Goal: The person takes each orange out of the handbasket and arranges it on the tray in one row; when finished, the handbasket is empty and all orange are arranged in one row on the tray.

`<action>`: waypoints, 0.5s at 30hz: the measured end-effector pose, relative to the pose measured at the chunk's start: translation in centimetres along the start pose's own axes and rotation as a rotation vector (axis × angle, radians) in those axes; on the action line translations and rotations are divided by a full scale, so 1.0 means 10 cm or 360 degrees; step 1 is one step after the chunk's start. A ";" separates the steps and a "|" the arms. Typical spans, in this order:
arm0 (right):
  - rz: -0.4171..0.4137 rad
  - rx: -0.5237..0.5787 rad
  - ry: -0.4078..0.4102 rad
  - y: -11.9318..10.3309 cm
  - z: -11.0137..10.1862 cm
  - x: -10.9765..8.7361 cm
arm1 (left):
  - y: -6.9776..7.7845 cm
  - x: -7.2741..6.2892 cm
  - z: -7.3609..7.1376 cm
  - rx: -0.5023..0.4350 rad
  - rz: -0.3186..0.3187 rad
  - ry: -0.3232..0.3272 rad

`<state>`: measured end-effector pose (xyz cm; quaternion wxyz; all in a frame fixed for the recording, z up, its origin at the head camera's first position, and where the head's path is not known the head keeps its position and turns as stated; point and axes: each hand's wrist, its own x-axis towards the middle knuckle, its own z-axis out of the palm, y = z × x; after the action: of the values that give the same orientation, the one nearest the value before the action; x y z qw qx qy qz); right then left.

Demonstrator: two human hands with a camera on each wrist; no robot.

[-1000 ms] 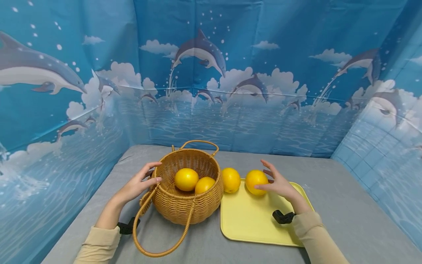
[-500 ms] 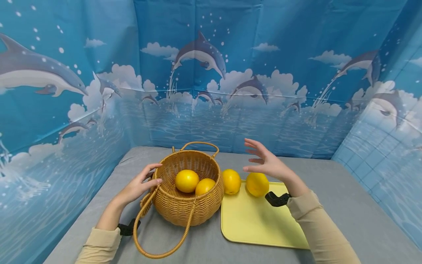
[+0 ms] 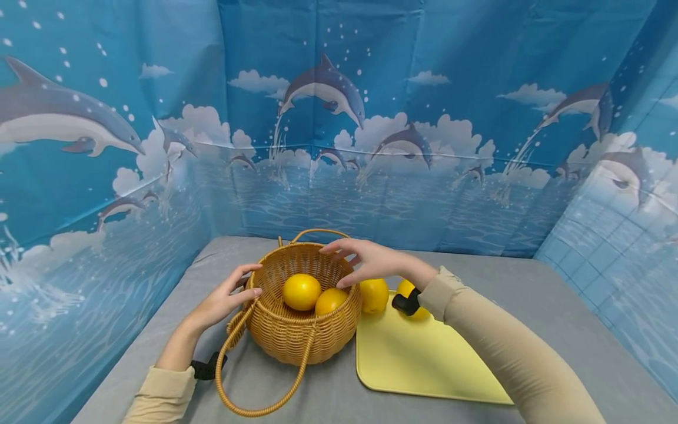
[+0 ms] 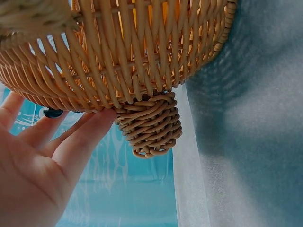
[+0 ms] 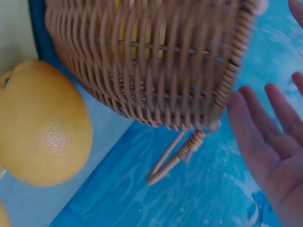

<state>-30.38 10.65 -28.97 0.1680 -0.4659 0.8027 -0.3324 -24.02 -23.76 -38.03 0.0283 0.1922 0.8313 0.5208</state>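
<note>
A round wicker basket [image 3: 283, 337] holds two oranges, one near its middle [image 3: 301, 292] and another orange [image 3: 329, 301] by its right side. My left hand [image 3: 219, 300] touches the basket's left rim, its fingers fairly straight against the weave in the left wrist view. Over the right rim hovers my right hand [image 3: 373, 260], fingers spread and nothing held. Beneath it, an orange [image 3: 374, 297] sits beside the basket at the corner of a yellow tray [image 3: 408, 359]. Another orange [image 3: 421, 313] on the tray is partly hidden by the right wrist's black camera.
One basket handle [image 3: 259, 410] hangs down in front onto the grey tabletop [image 3: 296, 406]; the other handle [image 3: 320, 231] stands up at the back. A blue dolphin-print curtain [image 3: 339, 194] closes off the back and both sides.
My right hand has let go of the tray's right-hand orange, lifted, and moved left over the basket's right rim. The left hand and basket have stayed put.
</note>
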 end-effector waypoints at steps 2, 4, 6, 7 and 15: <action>0.0010 -0.0076 -0.0067 0.00 0.02 0.11 | 0.00 -0.01 -0.01 -0.0003 0.0001 0.0001; 0.0023 -0.0152 -0.0125 -0.01 0.05 0.22 | 0.00 -0.02 -0.01 -0.0005 -0.0001 0.0006; 0.0021 -0.0234 -0.0181 -0.01 0.07 0.30 | 0.00 -0.03 -0.02 -0.0004 -0.0001 0.0014; 0.0032 -0.0280 -0.0209 -0.02 0.08 0.34 | -0.01 -0.03 -0.02 -0.0006 -0.0003 0.0020; 0.0101 -0.0601 -0.0414 0.00 0.15 0.45 | -0.03 0.01 -0.02 0.0024 0.0045 0.0007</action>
<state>-31.81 6.19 -29.91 0.1904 -0.5024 0.8365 -0.1080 -24.30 -24.02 -38.20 0.0177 0.2030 0.8326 0.5151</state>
